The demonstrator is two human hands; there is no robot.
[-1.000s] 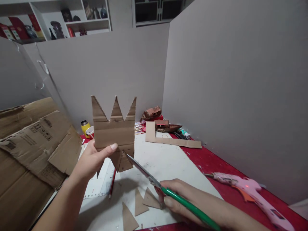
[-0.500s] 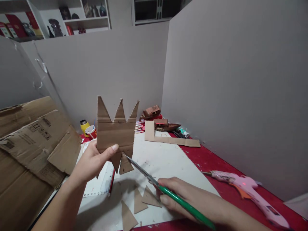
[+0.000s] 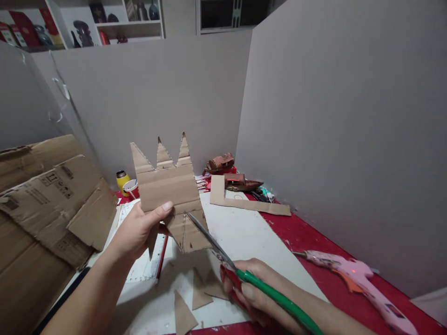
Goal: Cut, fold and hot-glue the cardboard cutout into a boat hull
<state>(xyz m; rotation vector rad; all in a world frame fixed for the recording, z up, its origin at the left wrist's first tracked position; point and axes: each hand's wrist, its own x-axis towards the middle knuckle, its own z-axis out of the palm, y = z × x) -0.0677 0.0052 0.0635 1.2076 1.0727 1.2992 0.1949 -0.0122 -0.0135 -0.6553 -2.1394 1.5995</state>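
A piece of cardboard point(image 3: 167, 190) with three pointed spikes along its top is upright in my left hand point(image 3: 146, 230), thumb across its front. More points are cut along its lower edge, and a dark line runs down beside the lower right part. My right hand point(image 3: 261, 288) is closed round the green handle of a pair of scissors point(image 3: 279, 300). The blades reach up and left, their tips at the cardboard's lower middle. Below, several triangular cardboard offcuts point(image 3: 185, 314) lie on the white board point(image 3: 240, 237).
A pink glue gun point(image 3: 356, 274) with a lit red light lies on the red tabletop at right. An L-shaped cardboard strip point(image 3: 251, 204) and brown model boats point(image 3: 240, 182) are farther back. Folded cardboard point(image 3: 45, 209) leans at left, near a yellow bottle point(image 3: 122, 181) and a cup point(image 3: 131, 188).
The cardboard has tilted and turned in my left hand, its spikes now leaning left. The scissors have shifted slightly with it, their tips now on the lower right part's line.
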